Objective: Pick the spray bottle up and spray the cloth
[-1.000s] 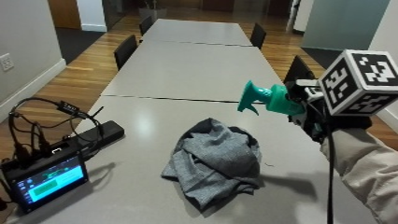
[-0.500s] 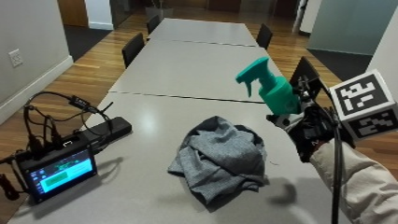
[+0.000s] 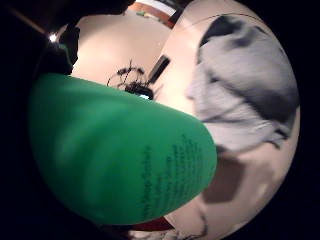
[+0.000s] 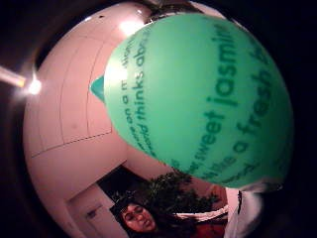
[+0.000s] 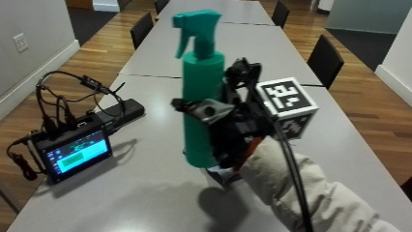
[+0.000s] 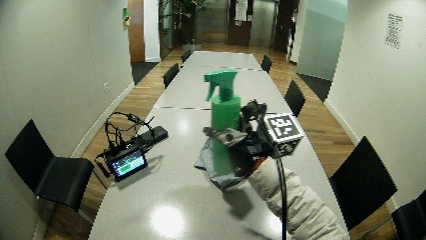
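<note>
On the left of the grey table [image 5: 161, 193] sits a small monitor [image 5: 72, 153] with a lit screen, tilted up, and a tangle of black cables [image 5: 61, 99] loops behind it toward a black box [image 5: 125, 110]. Black chairs [image 5: 325, 60] line both long sides. None of this lies between me and the cloth.

I hold the green spray bottle [image 5: 203, 96] up off the table in my gloved right hand [image 5: 235, 128], my fingers curled round its lower body. The bottle stands upright, its long axis vertical, the trigger head on top with the nozzle pointing left. It fills both palm views, so it sits close against my palm.

The grey cloth [image 6: 214, 167] lies crumpled on the table directly below and behind the bottle; in the close outside view the bottle and my hand hide nearly all of it. The little-finger-side palm view shows it [image 3: 247, 85] spread on the tabletop beyond the bottle's base.
</note>
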